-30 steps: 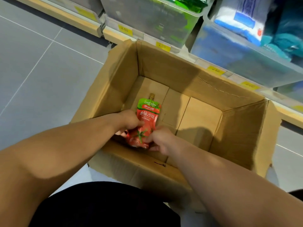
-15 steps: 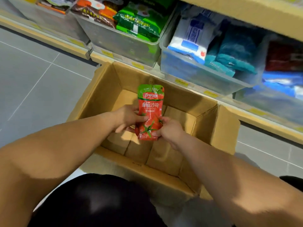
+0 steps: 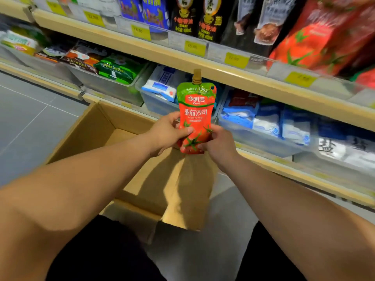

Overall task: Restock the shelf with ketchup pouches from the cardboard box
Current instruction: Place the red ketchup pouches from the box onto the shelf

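A red ketchup pouch [image 3: 195, 110] with a green top and a gold cap stands upright in the air above the open cardboard box [image 3: 97, 128]. My left hand [image 3: 165, 133] grips its lower left side, thumb across the front. My right hand [image 3: 220, 145] pinches its lower right corner. The box sits on the floor below and shows a bare inside where I can see it. On the upper shelf [image 3: 203, 65] at the far right stand more red ketchup pouches [image 3: 316, 35].
Dark sauce pouches [image 3: 194, 15] and yellow price tags [image 3: 235, 59] line the upper shelf. Clear bins with blue and white packets [image 3: 263, 120] and green packets [image 3: 119, 69] fill the lower shelf behind the box. Grey floor tiles [image 3: 30, 122] lie to the left.
Both hands have lifted the pouch out of the box and up toward the shelf. My view has tilted up, so the upper shelf now shows.
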Motion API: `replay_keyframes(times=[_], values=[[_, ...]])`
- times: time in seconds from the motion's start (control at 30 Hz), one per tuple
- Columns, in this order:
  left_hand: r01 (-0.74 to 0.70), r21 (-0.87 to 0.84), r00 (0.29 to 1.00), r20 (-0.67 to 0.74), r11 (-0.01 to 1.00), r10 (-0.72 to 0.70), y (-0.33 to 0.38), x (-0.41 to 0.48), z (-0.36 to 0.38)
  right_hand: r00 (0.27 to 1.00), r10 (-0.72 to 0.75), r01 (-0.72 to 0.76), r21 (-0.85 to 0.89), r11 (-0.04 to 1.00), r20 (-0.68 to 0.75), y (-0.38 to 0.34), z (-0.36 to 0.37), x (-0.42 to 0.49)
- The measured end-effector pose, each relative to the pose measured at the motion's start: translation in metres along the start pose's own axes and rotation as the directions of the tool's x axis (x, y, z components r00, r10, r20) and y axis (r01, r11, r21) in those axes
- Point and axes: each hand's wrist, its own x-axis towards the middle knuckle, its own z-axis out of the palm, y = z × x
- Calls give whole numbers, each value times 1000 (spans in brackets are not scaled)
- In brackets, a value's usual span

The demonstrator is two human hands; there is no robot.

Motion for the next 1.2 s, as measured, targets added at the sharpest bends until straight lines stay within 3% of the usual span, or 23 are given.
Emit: replay_keyframes(times=[0.1, 0.2, 0.3, 0.43, 0.53, 0.67, 0.73, 0.8, 0.87, 0.97, 1.1, 1.2], values=[[-141, 127, 986, -71, 982, 151, 38, -4, 46, 993, -73, 78, 56, 995, -90, -13, -54, -12], [-290, 202, 945, -97, 936, 314, 74, -7, 83, 942, -196, 174, -103, 979, -272, -24, -98, -20], [-392, 272, 894, -111, 879, 433, 104, -10, 117, 878, -315, 270, -171, 947, -360, -32, -137, -30], [-472, 409, 810, -148, 781, 567, 138, -13, 153, 804, -404, 328, -243, 913, -435, -44, -178, -39], [-551, 414, 750, -135, 725, 648, 156, -13, 171, 747, -435, 323, -299, 898, -502, -51, -202, -38], [-602, 457, 676, -145, 655, 723, 179, -8, 191, 716, -456, 379, -255, 890, -529, -62, -237, -29], [-636, 494, 603, -161, 593, 781, 188, -3, 199, 653, -507, 422, -285, 861, -563, -67, -246, -27], [-631, 548, 557, -172, 549, 812, 197, 3, 206, 605, -495, 481, -208, 851, -624, -69, -253, -24], [-590, 586, 572, -184, 556, 800, 201, 12, 212, 619, -453, 492, -133, 860, -642, -70, -258, -22], [-554, 577, 612, -206, 600, 764, 199, 26, 221, 643, -451, 414, -214, 885, -620, -67, -264, -22], [-547, 472, 685, -221, 691, 694, 192, 35, 226, 681, -369, 282, -239, 929, -633, -62, -263, -20], [-537, 413, 701, -266, 736, 661, 192, 38, 232, 665, -305, 169, -260, 951, -682, -56, -264, -16]])
